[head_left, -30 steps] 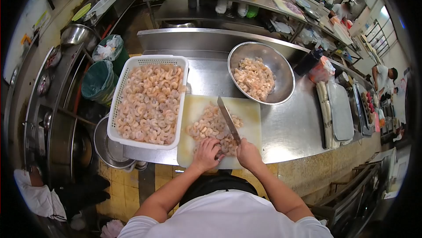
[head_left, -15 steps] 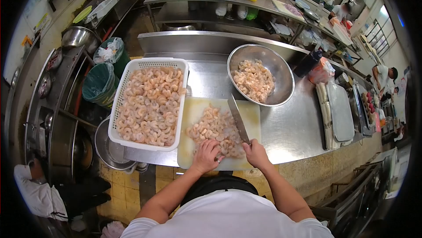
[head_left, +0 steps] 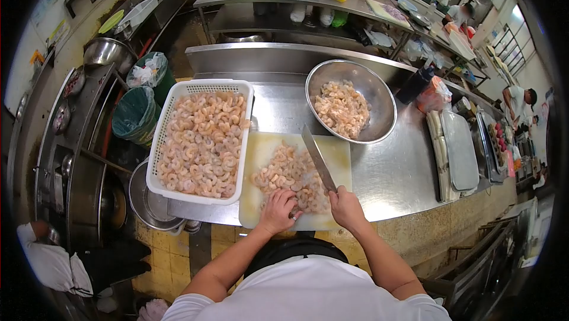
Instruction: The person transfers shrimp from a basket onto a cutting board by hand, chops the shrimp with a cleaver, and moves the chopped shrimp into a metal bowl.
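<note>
My right hand (head_left: 347, 207) is closed round the handle of a kitchen knife (head_left: 319, 161), its blade slanting up and left over the board. Shrimp (head_left: 283, 170), peeled and pale pink, lie heaped on a white cutting board (head_left: 253, 143). At the heap's near edge, my left hand (head_left: 278, 211) rests with curled fingers pressed together on some shrimp; the fingertips are partly hidden. Left of the board stands a white perforated basket (head_left: 249, 102) full of peeled shrimp. Behind the board on the right, a steel bowl (head_left: 384, 105) holds more shrimp pieces.
The steel table (head_left: 385, 173) has a raised back edge. On its right are a dark bottle (head_left: 415, 84), a plastic bag (head_left: 434, 96) and metal trays (head_left: 459, 149). Lined bins (head_left: 133, 114) and a steel pot (head_left: 151, 202) stand left. A person (head_left: 59, 259) is at lower left.
The knife blade has swung slightly left over the shrimp, with my right hand turning a little. My left hand stays in nearly the same place.
</note>
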A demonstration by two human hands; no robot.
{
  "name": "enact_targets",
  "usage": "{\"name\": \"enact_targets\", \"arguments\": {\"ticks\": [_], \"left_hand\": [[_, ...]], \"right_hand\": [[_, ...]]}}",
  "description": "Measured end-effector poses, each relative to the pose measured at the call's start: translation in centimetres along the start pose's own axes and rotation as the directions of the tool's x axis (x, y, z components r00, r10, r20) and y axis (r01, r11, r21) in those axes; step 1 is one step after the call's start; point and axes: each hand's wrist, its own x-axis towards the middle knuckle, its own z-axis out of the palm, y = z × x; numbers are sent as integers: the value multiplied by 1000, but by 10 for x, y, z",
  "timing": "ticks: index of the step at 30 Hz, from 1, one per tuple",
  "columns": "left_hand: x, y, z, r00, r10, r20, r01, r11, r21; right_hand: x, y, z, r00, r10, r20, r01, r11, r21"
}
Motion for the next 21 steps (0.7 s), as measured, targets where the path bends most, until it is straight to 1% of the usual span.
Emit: {"name": "enact_targets", "arguments": {"ticks": [3,5,6,8,12,15,16,18,19,21], "left_hand": [[-1,-1,0,1000,-3,1,3,1000,-9],[-1,1,-2,1000,12,-5,-12,1000,-8],[1,0,-3,1000,21,-14,-21,1000,-3],[0,1,-5,1000,2,3,-1,1000,-5],[3,4,-9,1000,-11,14,11,1000,-16],[0,-4,0,1000,3,21,-2,999,-49],[-1,-4,0,1000,3,26,-2,999,-38],[-2,-4,1,1000,-3,26,3,1000,-12],[-3,-4,0,1000,-2,25,3,1000,-9],[-2,-3,-1,1000,9,22,-9,1000,-5]], "right_hand": [[-9,4,12,1000,3,-20,-3,1000,27],[-4,22,36,1000,2,-12,-2,1000,16],[-1,17,37,1000,-5,-11,5,1000,10],[-5,14,29,1000,7,-15,-6,998,58],[-43,-13,0,999,49,13,-50,994,94],[-55,-6,28,998,62,32,-64,996,61],[-49,13,55,1000,9,18,-10,998,58],[-28,10,65,999,9,-41,-6,998,61],[-19,4,65,998,6,-68,-1,998,65],[-16,-11,47,998,20,-52,-15,995,96]]}}
